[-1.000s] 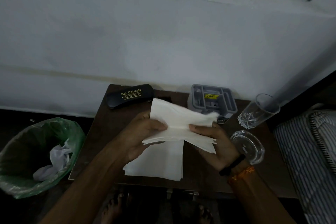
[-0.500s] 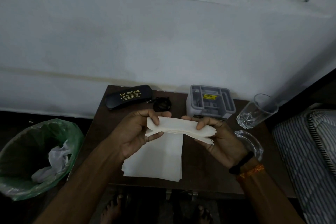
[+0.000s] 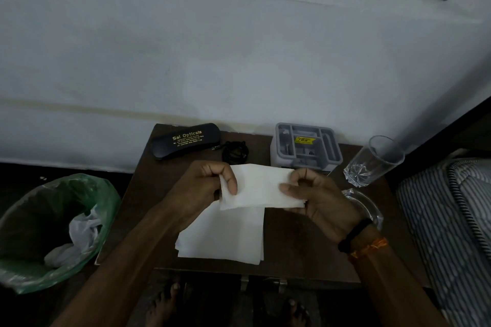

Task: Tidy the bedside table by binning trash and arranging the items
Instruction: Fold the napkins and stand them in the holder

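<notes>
A dark wooden counter (image 3: 287, 247) stands against a white wall (image 3: 239, 48). Left hand (image 3: 196, 188) and right hand (image 3: 316, 199) fingers pinch a folded tissue (image 3: 260, 186) between them, above flat tissues (image 3: 225, 236).

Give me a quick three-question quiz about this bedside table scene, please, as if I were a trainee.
1. True or false: the drinking glass lies tipped over.
2. Which hands hold the folded tissue? A) left only B) right only C) both
3. What stands left of the table on the floor?

Key: 1. False, it stands upright. 2. C, the left hand and the right hand each pinch an end. 3. A bin with a green liner.
</notes>
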